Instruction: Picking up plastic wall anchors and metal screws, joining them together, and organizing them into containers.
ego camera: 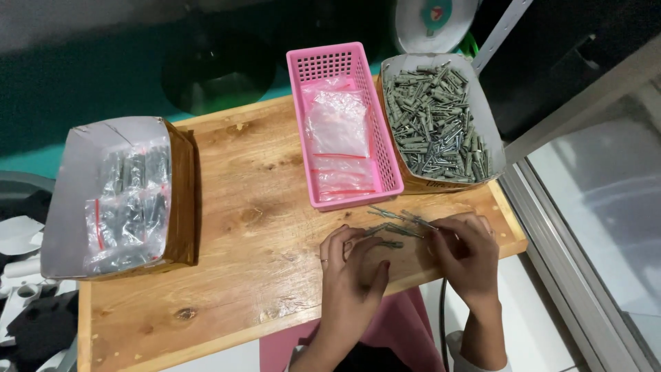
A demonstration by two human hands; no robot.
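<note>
Just anchors (396, 227) between both hands (413, 258)

A small cluster of grey plugs with screws (396, 227) lies on the wooden table's near right part, just in front of the pink basket. Each piece is slim and long, dull grey-green with a metallic shaft. They lie flat, fanned at slightly different angles, mostly pointing left to right. The left ends reach the left hand's fingertips (366, 238); the right ends run under the right hand's fingers (441, 231). Their exact count cannot be told, since the pieces overlap.
</note>
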